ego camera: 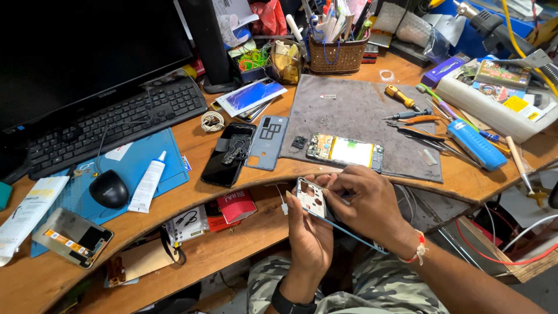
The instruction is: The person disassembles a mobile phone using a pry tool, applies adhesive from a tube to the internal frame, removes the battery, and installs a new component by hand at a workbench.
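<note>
Clearly the desk (192, 136) is laid out so that each part stays within reach: at the far left a black keyboard (116, 125) sits under the dark monitor (87, 52), with a black mouse (108, 189) and a white glue tube (147, 181) lying on a blue mat (136, 157) nearer the edge. Further right a black phone (228, 154) and a grey back cover (267, 142) lie side by side, set just off the grey work mat (360, 110), probably to keep them clear of small parts. On that mat rests an opened phone body (345, 152) with its board and pale battery face up, and screwdrivers (407, 107) and tweezers lie along the mat's right side, handles toward the person. Near the body, below the desk edge, the left hand (308, 238) cradles a white phone frame (311, 199) from beneath, fingers wrapped around its lower end so it stands tilted toward the camera. The right hand (363, 206) comes in from the right, its fingers pinched closed on the frame's upper right edge; whether they also hold a small tool I cannot tell. The frame thus lies between both hands, touching each, just near of the opened phone body.
</note>
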